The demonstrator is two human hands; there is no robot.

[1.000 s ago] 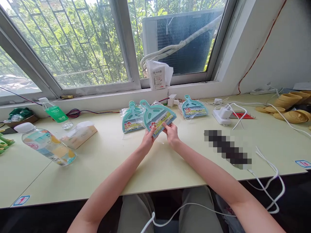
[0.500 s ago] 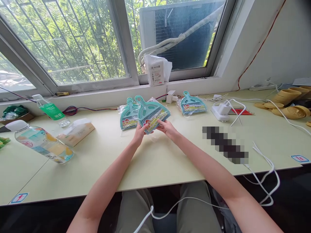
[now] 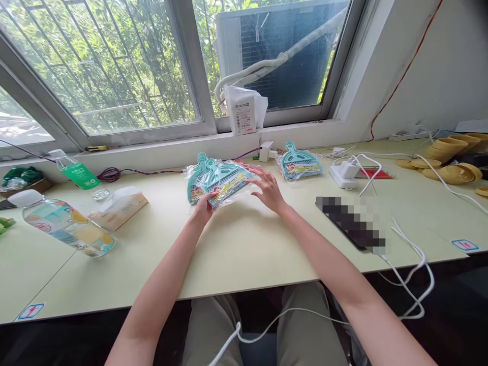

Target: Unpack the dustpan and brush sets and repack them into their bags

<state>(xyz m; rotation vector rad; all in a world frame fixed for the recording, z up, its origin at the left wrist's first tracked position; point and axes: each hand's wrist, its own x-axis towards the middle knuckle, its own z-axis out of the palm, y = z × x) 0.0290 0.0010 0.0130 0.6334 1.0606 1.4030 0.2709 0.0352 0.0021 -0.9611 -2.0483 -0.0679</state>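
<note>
Head view puts me by the bench [image 3: 244,254], where the left hand [image 3: 205,204] pinches a wrapped dustpan [image 3: 227,179] partly covering a second pack [image 3: 194,184], the right hand [image 3: 269,188] splayed by its far end, so slick film [image 3: 237,195] might let it slip.

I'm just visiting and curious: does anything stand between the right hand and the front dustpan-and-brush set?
Nothing visible stands between the right hand and the front dustpan-and-brush set except the set's own clear plastic wrap. The left hand holds the set's near left corner, away from the right hand's side.
</note>
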